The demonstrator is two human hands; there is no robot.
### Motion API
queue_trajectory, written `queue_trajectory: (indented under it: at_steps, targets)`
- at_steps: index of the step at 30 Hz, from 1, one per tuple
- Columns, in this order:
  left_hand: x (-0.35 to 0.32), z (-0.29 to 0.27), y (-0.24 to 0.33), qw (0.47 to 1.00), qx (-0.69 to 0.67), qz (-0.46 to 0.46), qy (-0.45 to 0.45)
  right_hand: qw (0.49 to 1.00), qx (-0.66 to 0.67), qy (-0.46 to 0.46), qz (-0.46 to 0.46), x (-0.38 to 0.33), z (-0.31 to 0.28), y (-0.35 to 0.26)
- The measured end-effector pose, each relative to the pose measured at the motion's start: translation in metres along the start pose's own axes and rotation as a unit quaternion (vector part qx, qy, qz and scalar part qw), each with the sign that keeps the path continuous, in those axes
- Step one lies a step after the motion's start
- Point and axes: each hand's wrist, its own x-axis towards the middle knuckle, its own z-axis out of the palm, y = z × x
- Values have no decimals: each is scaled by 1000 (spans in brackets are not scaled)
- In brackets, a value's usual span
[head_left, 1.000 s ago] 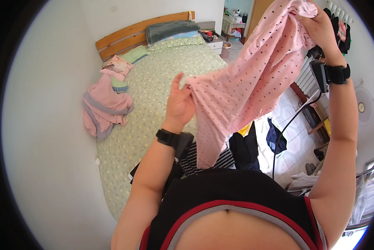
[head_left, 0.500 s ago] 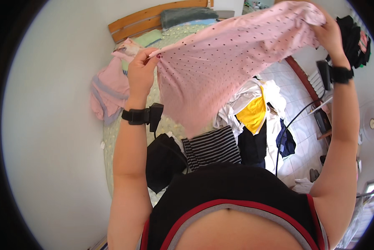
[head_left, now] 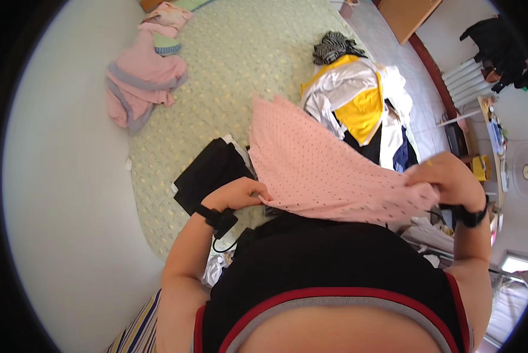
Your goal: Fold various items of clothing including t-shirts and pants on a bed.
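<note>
A pink cloth with small dark dots (head_left: 317, 165) is stretched between my two hands, low in front of my body; whether it is a garment I cannot tell. My left hand (head_left: 243, 194) pinches its near left corner. At the right, my right hand (head_left: 449, 179) grips a bunched end of it. The far part of the cloth spreads over the bed and hides what lies beneath. Just beyond my left hand is a folded black garment (head_left: 208, 173). A heap of white and yellow clothes (head_left: 358, 112) lies past the cloth on the right.
The bed (head_left: 234, 76) has a pale green patterned sheet. Pink and grey clothing (head_left: 146, 76) lies on its far left, beside the wall (head_left: 70, 176). A black-and-white patterned cloth (head_left: 334, 47) tops the heap. Dark clothes (head_left: 499, 50) hang near a radiator (head_left: 467, 85) at right.
Both hands have come down and nearer my body, bringing the raised pink cloth low over the bed. The view has tilted, showing more of the bed. Both hands keep their hold.
</note>
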Motion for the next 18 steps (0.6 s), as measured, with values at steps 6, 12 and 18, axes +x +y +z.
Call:
queue_trajectory:
  at_steps: [6,12,18]
  targets:
    - [16,53,-58,994,60,-45,-74,990,62,-125,6,118,37,40]
    - [14,99,-107,998,-5,-56,29,974,-49,204,-90,253,107,129]
    - [3,113,-117,967,-123,-174,138,954,87,-36,286,177,266,223]
